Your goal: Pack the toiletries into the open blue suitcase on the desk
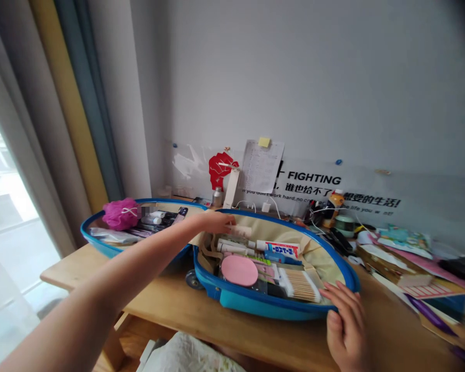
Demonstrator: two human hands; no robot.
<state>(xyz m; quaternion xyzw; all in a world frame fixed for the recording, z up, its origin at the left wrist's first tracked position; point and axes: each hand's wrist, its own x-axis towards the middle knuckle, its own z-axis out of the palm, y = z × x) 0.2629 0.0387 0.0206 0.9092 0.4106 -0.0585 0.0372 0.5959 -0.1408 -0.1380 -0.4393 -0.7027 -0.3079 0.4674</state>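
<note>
A small blue suitcase (263, 306) lies open on the wooden desk (178, 305), both halves full of toiletries. My left hand (216, 222) reaches over the right half's far edge, fingers closed on a pale cream tube (241, 230). My right hand (346, 325) rests on the near right rim of the case, fingers spread. Inside the right half lie a pink round compact (239, 270), a white toothpaste box (282, 249) and a pack of cotton swabs (300, 285). The left half (101, 243) holds a pink bath pouf (120, 213) and small bottles.
Books, papers and a purple pen clutter the desk at the right (411, 268). Bottles, cables and a small metal can (217, 197) stand along the wall under a "FIGHTING" banner (313, 179). Curtains (62, 129) and a bright window are at the left.
</note>
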